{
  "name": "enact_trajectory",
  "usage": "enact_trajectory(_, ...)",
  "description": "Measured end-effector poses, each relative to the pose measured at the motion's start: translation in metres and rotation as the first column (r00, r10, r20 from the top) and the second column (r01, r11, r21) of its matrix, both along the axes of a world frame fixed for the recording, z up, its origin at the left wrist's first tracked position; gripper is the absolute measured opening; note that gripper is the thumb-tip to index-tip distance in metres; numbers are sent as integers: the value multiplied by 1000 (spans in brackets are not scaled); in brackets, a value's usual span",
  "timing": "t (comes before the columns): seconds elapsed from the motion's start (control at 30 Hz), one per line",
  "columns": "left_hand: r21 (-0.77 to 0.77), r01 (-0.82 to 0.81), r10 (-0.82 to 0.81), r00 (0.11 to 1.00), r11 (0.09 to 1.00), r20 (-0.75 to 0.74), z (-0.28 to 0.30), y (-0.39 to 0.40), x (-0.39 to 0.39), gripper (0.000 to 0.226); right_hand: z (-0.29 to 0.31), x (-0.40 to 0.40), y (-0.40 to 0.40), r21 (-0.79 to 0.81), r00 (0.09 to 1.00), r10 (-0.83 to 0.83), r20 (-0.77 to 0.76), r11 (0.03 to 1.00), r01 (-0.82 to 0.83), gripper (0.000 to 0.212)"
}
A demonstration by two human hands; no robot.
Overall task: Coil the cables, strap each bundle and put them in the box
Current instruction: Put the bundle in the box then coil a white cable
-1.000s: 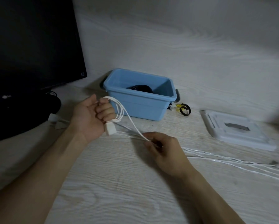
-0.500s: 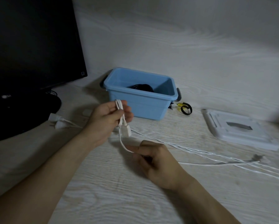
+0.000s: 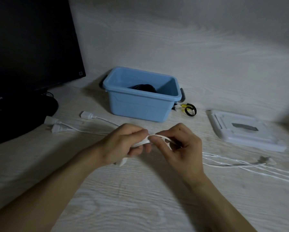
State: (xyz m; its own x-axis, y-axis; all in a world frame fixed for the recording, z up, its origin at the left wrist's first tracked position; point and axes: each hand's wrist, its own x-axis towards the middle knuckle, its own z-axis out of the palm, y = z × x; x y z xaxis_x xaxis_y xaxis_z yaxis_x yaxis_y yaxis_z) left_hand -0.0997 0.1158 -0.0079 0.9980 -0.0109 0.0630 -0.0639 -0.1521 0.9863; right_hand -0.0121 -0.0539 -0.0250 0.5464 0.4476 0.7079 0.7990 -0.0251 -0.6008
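While both fists clenched: white cable (image 3: 144,141) bridging left hand (image 3: 125,144) and right hand (image 3: 177,144).

I'm at a home desk: pale woodgrain desktop (image 3: 140,206), plain wall behind, a dark monitor (image 3: 31,44) (switched off) left of my blue storage box (image 3: 140,108).

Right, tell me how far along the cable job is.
Done: one black coiled bundle lies in the blue box. In hand: the left hand grips loops of a white cable while the right hand pinches it; its tail still trails across the desk. Left: strapping it, boxing it, and the other white cables by the monitor.
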Motion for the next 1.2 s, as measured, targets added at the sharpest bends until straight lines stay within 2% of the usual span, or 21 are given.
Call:
enact_trajectory(0.13, -17, -65, 64, 997, 998, -37, -6, 4, 5, 39, -5, 5, 1, -10, 997, 12, -82, 1000, -13, 8)
enact_trajectory(0.23, -166, -139, 128, 989, 976, -74, -10, 8, 9, 40, -8, 7, 2, 0, 992, 12, -127, 1000, -12, 5)
enact_trajectory(0.3, -311, -215, 188, 975, 926, -115, -9, 9, 12, 43, -9, 9, 1, 22, 988, -1, -155, 1000, 5, 8)
enact_trajectory(0.4, -492, -388, 326, 922, 780, -211, -9, 15, 18, 48, -6, 14, -2, 20, 987, -57, -148, 998, 60, 9)
enact_trajectory(0.47, -587, -432, 373, 900, 684, -227, -8, 21, 19, 44, -5, 18, -4, -25, 989, -91, -119, 996, 89, 9)
enact_trajectory(0.63, -857, -311, 315, 930, 411, -187, -5, 40, 17, 46, -10, 24, -5, -239, 994, -70, -87, 970, 47, 11)
enact_trajectory(0.7, -910, -290, 353, 919, 295, -179, -3, 43, 18, 45, -15, 22, -3, -353, 1000, -11, -24, 935, 2, 20)
enact_trajectory(0.8, -938, -283, 418, 890, 198, -180, -1, 41, 21, 37, -16, 9, 3, -466, 991, 135, 18, 878, -111, 31)
enact_trajectory(0.87, -928, -309, 455, 871, 209, -188, -1, 38, 23, 30, -15, -3, 10, -522, 972, 234, 30, 833, -184, 35)
enact_trajectory(0.97, -895, -343, 491, 854, 284, -172, -4, 34, 27, 21, -17, -13, 15, -574, 954, 297, 52, 790, -214, 35)
enact_trajectory(1.03, -826, -386, 544, 831, 410, -118, -8, 30, 29, 20, -18, -15, 15, -566, 951, 291, 100, 803, -186, 36)
enact_trajectory(1.07, -735, -431, 584, 809, 523, -59, -10, 28, 29, 20, -17, -15, 15, -542, 956, 266, 126, 825, -159, 35)
enact_trajectory(1.13, -442, -493, 597, 792, 749, 128, -14, 22, 26, 20, -14, -14, 14, -471, 970, 178, 168, 878, -80, 29)
enact_trajectory(1.2, -149, -474, 497, 825, 868, 269, -17, 18, 21, 20, -11, -11, 12, -389, 976, 80, 203, 921, 5, 19)
